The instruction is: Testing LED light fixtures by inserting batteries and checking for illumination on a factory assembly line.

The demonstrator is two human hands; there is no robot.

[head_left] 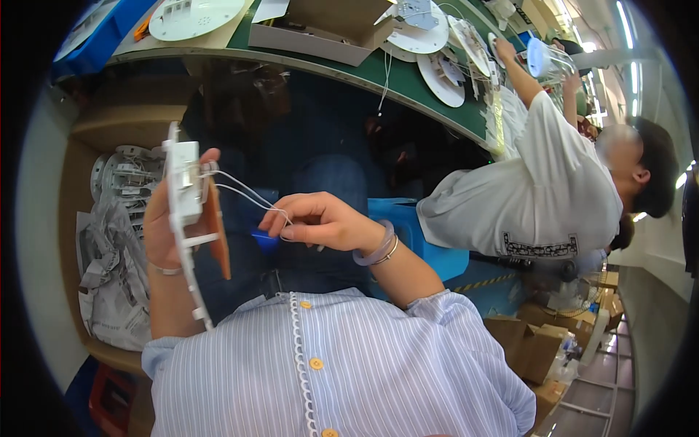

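Note:
My left hand (160, 229) is closed around a white lamp base plate (191, 280), held upright and seen nearly edge-on. A white box-shaped part (187, 182) is fixed to the plate's face, and a flat orange-brown piece (219, 240) stands beside it. Two thin white wires (244, 191) run from near the box across to my right hand (324, 222), whose thumb and fingers pinch them. Just below those fingertips shows a small bright blue thing (266, 238); its kind is unclear, and I cannot tell whether my hand touches it.
At left, a cardboard box (109, 349) holds several white plates and wrapping. A green bench (378, 84) across the front carries an open carton (313, 44) and round white plates (196, 18). A co-worker in a white shirt (524, 189) is at right, near a blue bin (429, 247).

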